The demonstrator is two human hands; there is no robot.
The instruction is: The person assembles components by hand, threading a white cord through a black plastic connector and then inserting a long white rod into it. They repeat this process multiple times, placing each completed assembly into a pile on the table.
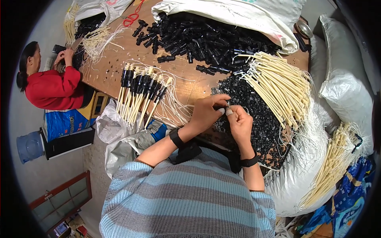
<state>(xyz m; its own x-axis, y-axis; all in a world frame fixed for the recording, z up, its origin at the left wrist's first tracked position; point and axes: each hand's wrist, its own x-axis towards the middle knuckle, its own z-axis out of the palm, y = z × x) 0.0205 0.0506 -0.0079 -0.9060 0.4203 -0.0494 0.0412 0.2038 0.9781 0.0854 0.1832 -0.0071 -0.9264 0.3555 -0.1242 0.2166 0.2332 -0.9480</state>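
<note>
My left hand (204, 113) and my right hand (241, 122) meet over a pile of small black pieces (262, 137), fingertips pinched together. White wraps cover both thumb tips. Something dark and small shows at the left fingers, and what the right fingers pinch is too small to name. Left of my hands lies a row of pale sticks with black tubular fittings (139, 85) on their ends and white strings trailing from them. To the right, a large bundle of pale sticks (278, 89) with white strings lies across the edge of the pile.
Black plastic fittings (198, 39) spill from a white sack (238, 18) at the back of the brown table (99, 67). Red-handled scissors (131, 20) lie farther left. A person in red (55, 87) works at the left. Stuffed sacks (347, 79) and another stick bundle (331, 166) stand at the right.
</note>
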